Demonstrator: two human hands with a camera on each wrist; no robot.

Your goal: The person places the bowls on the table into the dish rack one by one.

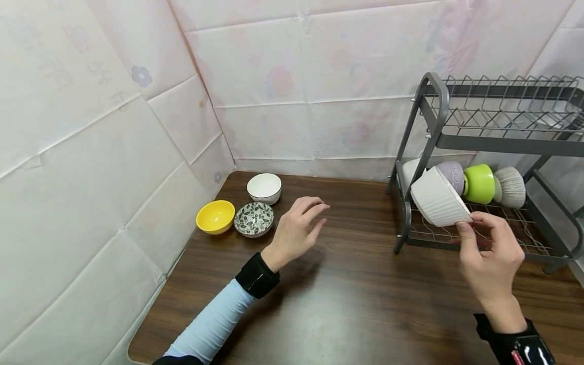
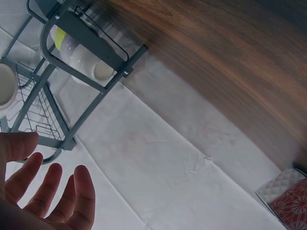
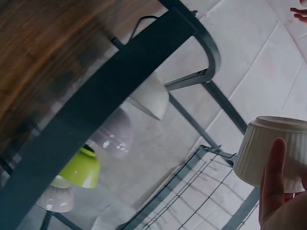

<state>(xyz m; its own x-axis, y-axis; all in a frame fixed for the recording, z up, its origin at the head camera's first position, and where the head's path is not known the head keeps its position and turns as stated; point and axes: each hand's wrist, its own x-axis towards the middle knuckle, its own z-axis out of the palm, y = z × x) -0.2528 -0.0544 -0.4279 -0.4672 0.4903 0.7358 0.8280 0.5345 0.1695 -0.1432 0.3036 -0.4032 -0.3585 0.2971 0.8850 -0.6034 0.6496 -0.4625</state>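
Between thumb and fingers my right hand pinches a white ribbed bowl by its rim. The bowl is tilted on its side and overlaps the left front of a dark dish rack in the head view. The right wrist view shows the ribbed bowl with a finger along its side. My left hand hovers over the table with loosely bent fingers and holds nothing. Nearest to it is a black-and-white patterned bowl, beside a yellow bowl and a plain white bowl.
On the rack's lower shelf, a white bowl, a lavender bowl, a lime green bowl and a grey ribbed bowl stand on edge in a row. Cloth-covered walls border the brown wooden table behind and at left.
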